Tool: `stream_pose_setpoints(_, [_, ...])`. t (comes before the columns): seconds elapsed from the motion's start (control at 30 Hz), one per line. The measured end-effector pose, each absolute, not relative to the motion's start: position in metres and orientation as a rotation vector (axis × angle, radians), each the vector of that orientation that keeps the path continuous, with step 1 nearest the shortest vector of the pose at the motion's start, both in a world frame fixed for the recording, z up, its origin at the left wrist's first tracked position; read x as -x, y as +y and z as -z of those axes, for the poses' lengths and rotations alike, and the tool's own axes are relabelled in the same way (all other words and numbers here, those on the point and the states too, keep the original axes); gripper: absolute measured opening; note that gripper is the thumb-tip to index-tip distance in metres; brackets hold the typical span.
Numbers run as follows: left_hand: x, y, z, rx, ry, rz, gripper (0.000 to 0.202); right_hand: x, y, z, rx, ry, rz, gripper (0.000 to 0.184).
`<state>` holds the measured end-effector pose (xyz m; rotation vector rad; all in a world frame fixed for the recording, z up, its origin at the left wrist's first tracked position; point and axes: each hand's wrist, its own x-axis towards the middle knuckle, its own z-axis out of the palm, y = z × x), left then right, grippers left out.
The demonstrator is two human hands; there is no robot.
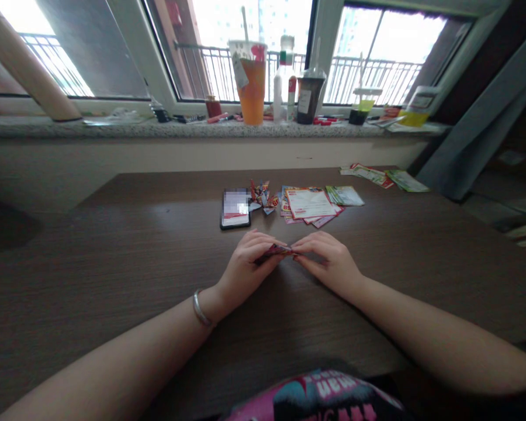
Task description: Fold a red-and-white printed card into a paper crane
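Note:
My left hand [248, 266] and my right hand [326, 260] meet over the dark wooden table [114, 263]. Between their fingertips is a small folded piece of colourful paper [279, 250], pinched by both hands and mostly hidden by the fingers. A silver bracelet [200, 309] circles my left wrist. Just beyond the hands lie a phone [235, 208], face up, two small folded paper figures [263, 196], and a stack of printed paper sheets [309, 204].
More leaflets [383, 176] lie at the table's far right. The stone windowsill [114, 128] holds an orange drink cup [251, 82], a bottle [283, 79], a dark drink cup [309, 96] and small clutter. A cardboard tube [26, 64] leans at the left.

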<state>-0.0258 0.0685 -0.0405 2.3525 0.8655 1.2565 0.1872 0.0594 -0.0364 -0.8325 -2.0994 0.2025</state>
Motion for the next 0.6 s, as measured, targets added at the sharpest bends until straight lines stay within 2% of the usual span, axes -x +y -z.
stream_pose_setpoints(0.33, [0.0268,0.0692,0.0472,-2.453,0.876,-1.251,0.018,-0.1888,0.0575,0.0326,0.824,-2.13,-0.001,0.003])
stream_pose_setpoints(0.6, [0.0246,0.0638,0.039,-2.454,0.811,-1.443,0.02,-0.189,0.0559,0.0306,0.935,-2.238,0.198,0.006])
